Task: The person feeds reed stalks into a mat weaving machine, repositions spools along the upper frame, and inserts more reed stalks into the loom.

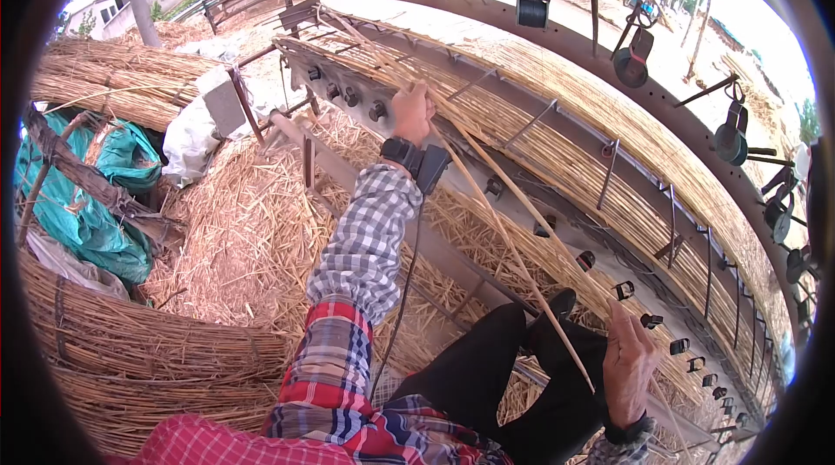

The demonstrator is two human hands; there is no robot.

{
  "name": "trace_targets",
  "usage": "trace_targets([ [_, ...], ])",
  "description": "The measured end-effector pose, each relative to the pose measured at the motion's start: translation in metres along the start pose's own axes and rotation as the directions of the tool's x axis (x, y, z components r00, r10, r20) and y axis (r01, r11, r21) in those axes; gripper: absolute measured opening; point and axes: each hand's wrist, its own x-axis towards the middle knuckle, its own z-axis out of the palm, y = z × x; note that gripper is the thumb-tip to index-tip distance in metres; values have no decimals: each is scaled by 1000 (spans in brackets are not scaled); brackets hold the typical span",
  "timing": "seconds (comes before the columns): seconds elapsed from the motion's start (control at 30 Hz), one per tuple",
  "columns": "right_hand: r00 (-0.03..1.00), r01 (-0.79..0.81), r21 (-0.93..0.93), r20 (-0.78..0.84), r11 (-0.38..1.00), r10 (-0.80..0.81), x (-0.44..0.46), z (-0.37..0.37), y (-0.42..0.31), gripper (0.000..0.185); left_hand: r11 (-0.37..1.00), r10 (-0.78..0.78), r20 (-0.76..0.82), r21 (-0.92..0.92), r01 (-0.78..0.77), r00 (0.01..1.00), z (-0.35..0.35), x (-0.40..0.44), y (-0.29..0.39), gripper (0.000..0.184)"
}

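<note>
My left hand (410, 113) is closed around reed stalks (504, 176) at the upper end of the long metal frame (365, 107). A black device is strapped at its wrist, with a cable hanging down. Two long stalks slant from this hand toward the lower right, and one loose stalk (517, 267) ends over my leg. Lower right, my right hand (631, 361) rests beside the stalks, fingers stretched out and lying against the frame's edge. Behind both hands a long layer of reeds (557, 173) lies along the frame between upright metal pins.
Wire spools (532, 9) hang from a curved metal beam (487, 8) beyond the reeds. Reed bundles (148, 352) and teal sacking (87, 195) lie at left, near a grey block (223, 101). Loose straw (235, 230) covers the ground. Black knobs (351, 96) line the frame's near side.
</note>
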Motion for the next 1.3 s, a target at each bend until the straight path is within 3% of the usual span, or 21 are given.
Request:
trace_targets([
  [0.27, 998, 59, -30, -25, 998, -60, 17, 1, 6, 34, 1000, -24, 30, -14, 24, 999, 2, 0, 5, 9],
  [0.47, 1000, 1, -146, -5, 989, -2, 10, -26, 20, 32, 995, -55, 21, -82, 56, 998, 8, 12, 2, 9],
  [0.53, 997, -6, -261, -72, 965, -13, -4, -39, 37, 34, 993, -90, -5, -81, 90, 996, 14, 1, 9, 6],
  [0.57, 996, -45, -292, -89, 956, 20, -6, -47, 40, 32, 979, -141, 118, -128, 156, 983, -1, 25, -1, 6],
  [0.63, 995, -43, -393, -103, 919, 2, -6, -64, 42, 28, 961, -193, 383, -112, 253, 904, -18, 55, 0, 13],
  [0.73, 984, 53, -466, -127, 883, -126, -8, -77, 71, 20, 915, -335, 607, 27, 402, 721, -57, 143, -5, 22],
  [0.77, 974, 45, -475, -176, 879, -145, -8, -74, 81, 17, 897, -367, 676, 77, 434, 639, -66, 180, -10, 25],
  [0.8, 974, 18, -536, -180, 844, -135, -7, -74, 85, 12, 855, -400, 803, 152, 496, 442, -82, 231, -15, 28],
  [0.83, 962, 11, -547, -224, 837, -159, -1, -72, 96, 15, 928, -327, 477, -2, 373, 816, -53, 196, -14, 35],
  [0.87, 944, 22, -552, -263, 833, -199, 5, -69, 106, 19, 966, -217, 670, 44, 254, 710, -52, 189, -17, 37],
  [0.9, 954, -8, -569, -250, 822, -163, 8, -69, 112, 19, 857, -365, 583, -93, 506, 726, -33, 174, -10, 40],
  [0.93, 963, -26, -580, -233, 814, -135, 13, -68, 119, 19, 891, -339, 529, -85, 447, 778, -8, 125, -4, 42],
  [1.0, 972, -78, -579, -225, 812, -67, 28, -59, 140, 23, 959, -270, 649, 113, 261, 712, 6, 89, -8, 44],
  [1.03, 979, -107, -566, -205, 817, -14, 35, -53, 152, 28, 957, -276, 653, 114, 268, 705, -2, 106, -16, 44],
  [1.07, 978, -111, -570, -208, 814, -12, 37, -46, 162, 28, 918, -321, 740, 91, 386, 590, -18, 138, -26, 44],
  [1.1, 973, -157, -455, -225, 877, 57, 40, -43, 167, 34, 864, -345, 816, 83, 497, 464, -16, 141, -27, 45],
  [1.13, 964, -200, -330, -233, 923, 126, 40, -39, 171, 41, 865, -343, 818, 83, 494, 462, -16, 144, -26, 45],
  [1.17, 973, -199, -299, -174, 933, 152, 37, -36, 175, 48, 861, -391, 756, 99, 498, 525, -19, 145, -24, 45],
  [1.3, 984, -100, -217, -164, 971, 64, 18, -27, 168, 35, 859, -471, 558, 111, 501, 683, -20, 118, -16, 46],
])
